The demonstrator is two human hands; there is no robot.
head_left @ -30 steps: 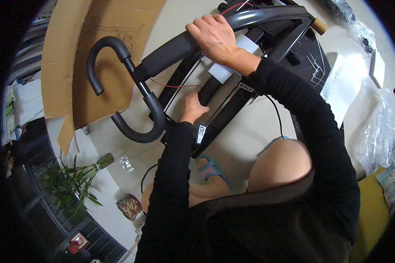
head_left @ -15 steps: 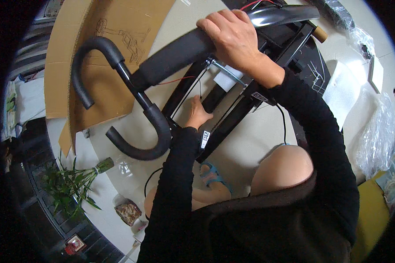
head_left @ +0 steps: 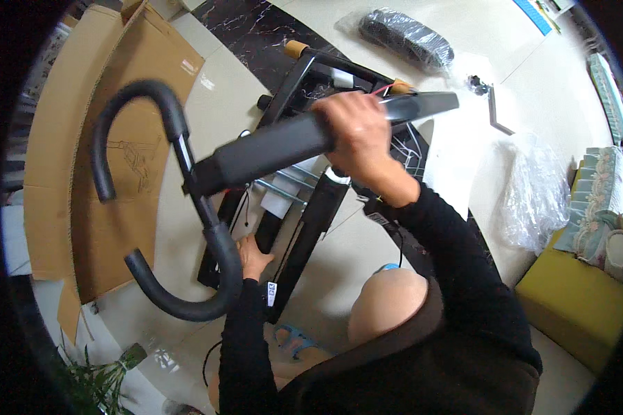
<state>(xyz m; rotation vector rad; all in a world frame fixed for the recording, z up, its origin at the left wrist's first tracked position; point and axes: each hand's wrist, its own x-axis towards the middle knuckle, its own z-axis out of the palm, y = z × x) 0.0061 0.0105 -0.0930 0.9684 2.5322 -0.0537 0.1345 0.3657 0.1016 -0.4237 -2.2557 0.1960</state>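
Swung more crosswise over the black base (head_left: 317,216), the padded post (head_left: 263,155) slanted up toward centre-right, my right hand's (head_left: 360,135) fingers wrapped round it, my left hand (head_left: 255,260) lower, its grip unclear.

Home, pale floor tiles (head_left: 495,38), yellow padded seat (head_left: 576,301), lacy fabric (head_left: 592,200), leafy plant (head_left: 98,382)
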